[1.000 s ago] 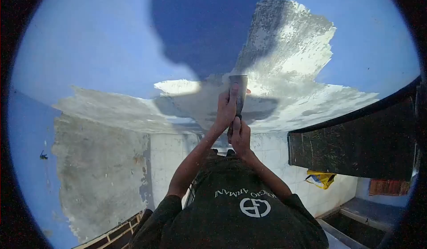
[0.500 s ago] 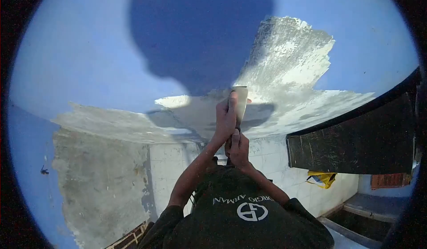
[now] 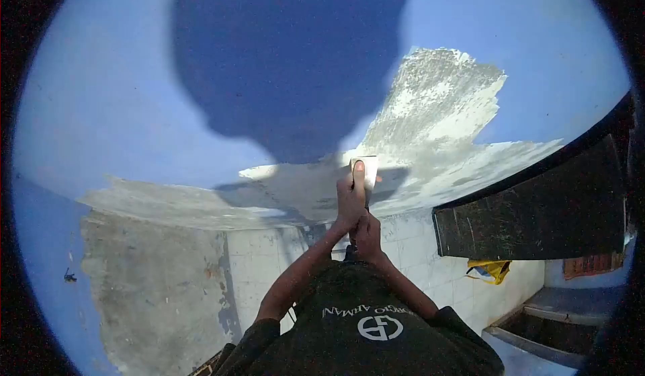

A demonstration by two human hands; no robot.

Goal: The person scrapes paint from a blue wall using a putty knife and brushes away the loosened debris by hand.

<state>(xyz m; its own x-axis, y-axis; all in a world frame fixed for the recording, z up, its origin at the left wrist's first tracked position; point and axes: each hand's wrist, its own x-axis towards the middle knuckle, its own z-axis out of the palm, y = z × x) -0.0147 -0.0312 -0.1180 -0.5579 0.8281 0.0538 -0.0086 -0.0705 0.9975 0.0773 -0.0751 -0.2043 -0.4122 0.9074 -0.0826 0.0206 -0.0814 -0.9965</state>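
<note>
A wide, light-coloured scraper blade points up against the blue wall, its top edge at the scraped area. My left hand is closed on the scraper, its thumb laid along the blade. Just below, my right hand is wrapped around the scraper's handle, which is mostly hidden by the fingers. Around the blade, the wall shows a bare grey and white patch rising to the upper right. A paler scraped band stretches away to the left.
A dark panel juts in at the right, with a yellow bag below it. White tiles lie behind my body. A large grey patch covers the lower left wall. A big shadow falls above my hands.
The view has shifted, so the wall patches appear lower. My hands and the scraper also appear lower in the frame, at nearly the same place on the wall. Both grips stay closed.
</note>
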